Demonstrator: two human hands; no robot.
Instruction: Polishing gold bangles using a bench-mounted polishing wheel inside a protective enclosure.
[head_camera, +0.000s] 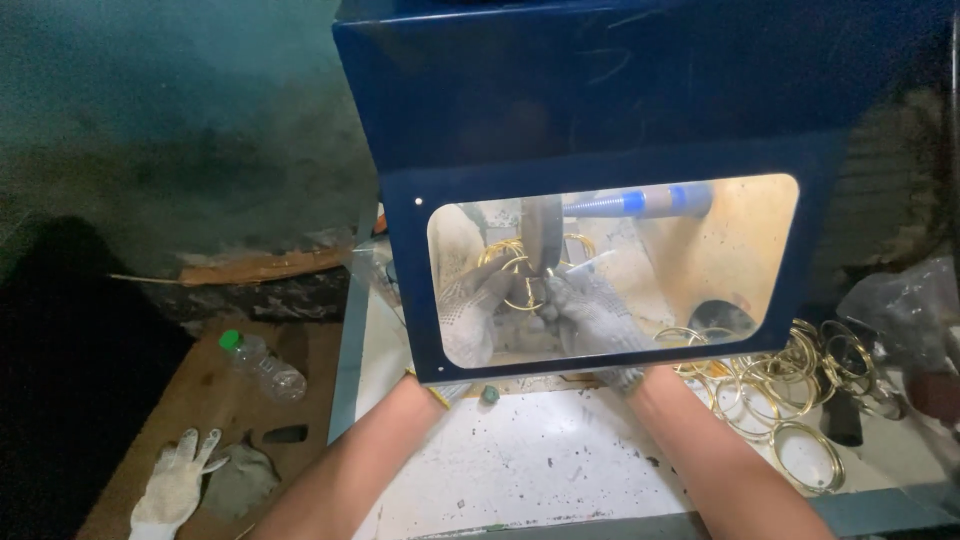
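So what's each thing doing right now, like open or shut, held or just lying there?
left hand: gloved, gripping the gold ring
right hand: gloved, gripping the gold ring
gold ring: held up behind the window
blue guard: down, hands behind it
loose rings: piled, lying flat
plastic bottle: capped, lying down
spare glove: off, lying flat

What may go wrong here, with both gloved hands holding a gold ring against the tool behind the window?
1. The left hand and right hand sit very near the tool; a glove could catch on it.
2. The ring might slip and fly from the fingers.
3. The loose pile of rings lies beside the right forearm and could get knocked off.
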